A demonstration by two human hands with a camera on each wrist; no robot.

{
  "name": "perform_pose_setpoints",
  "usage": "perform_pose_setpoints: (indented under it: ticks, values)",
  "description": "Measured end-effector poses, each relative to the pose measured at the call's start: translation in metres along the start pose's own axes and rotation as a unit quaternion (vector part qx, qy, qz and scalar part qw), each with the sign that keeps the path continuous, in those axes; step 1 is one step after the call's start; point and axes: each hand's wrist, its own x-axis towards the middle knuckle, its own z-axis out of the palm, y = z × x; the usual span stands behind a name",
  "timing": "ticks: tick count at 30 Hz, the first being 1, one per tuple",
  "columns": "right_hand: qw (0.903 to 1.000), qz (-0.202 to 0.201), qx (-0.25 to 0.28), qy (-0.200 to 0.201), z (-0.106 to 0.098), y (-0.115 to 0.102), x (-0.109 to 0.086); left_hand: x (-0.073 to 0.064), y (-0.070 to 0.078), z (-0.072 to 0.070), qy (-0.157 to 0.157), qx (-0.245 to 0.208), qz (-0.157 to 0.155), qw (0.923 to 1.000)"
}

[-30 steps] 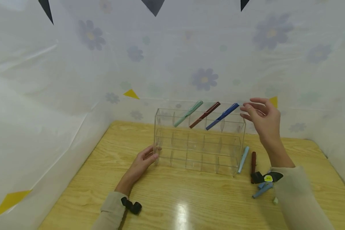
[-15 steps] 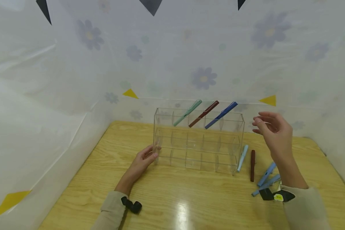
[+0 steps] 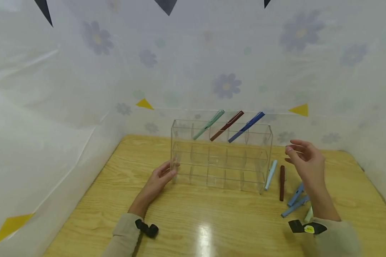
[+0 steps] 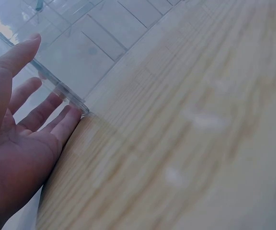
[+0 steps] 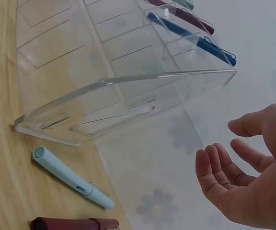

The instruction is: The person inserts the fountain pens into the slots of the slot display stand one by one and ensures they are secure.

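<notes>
A clear acrylic pen rack (image 3: 217, 160) with tiered compartments stands on the table. My left hand (image 3: 159, 178) is at its left side; in the left wrist view the fingertips touch the edge of the side panel and the thumb stands apart from the fingers. In the rack's top row lean a mint green pen (image 3: 209, 125), a dark red pen (image 3: 227, 125) and a blue pen (image 3: 247, 127). My right hand (image 3: 307, 162) hovers right of the rack, its fingers loosely bent around nothing. Nearest below it lie a light blue pen (image 5: 71, 177) and another dark red pen (image 3: 282, 182).
Two blue pens (image 3: 295, 207) lie crossed on the wooden table (image 3: 180, 225) at the right. A pale green pen (image 3: 308, 214) is partly hidden by my right wrist. A white flower-print sheet (image 3: 186, 71) rises behind the table and along its sides.
My right hand has moved away from the blue pen in the top row, down and to the right. The left hand stays at the rack's side.
</notes>
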Motion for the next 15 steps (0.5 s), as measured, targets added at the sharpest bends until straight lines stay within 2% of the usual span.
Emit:
perform_pose_setpoints:
  ticks: [4, 6, 11, 15]
  values:
    - [0.9990, 0.028, -0.033, -0.007, -0.004, 0.016, 0.001, 0.000, 0.001, 0.001, -0.004, -0.005, -0.005, 1.0000]
    - [0.9966, 0.043, -0.069, -0.009, -0.005, 0.024, 0.001, 0.000, 0.002, 0.000, -0.007, -0.002, -0.004, 1.0000]
    - [0.9802, 0.057, -0.189, -0.018, -0.004, 0.040, 0.000, 0.000, 0.003, -0.001, -0.007, 0.000, 0.001, 1.0000]
    - [0.9725, 0.069, -0.219, -0.040, -0.004, 0.052, -0.002, 0.000, 0.001, -0.001, -0.003, -0.001, -0.002, 1.0000]
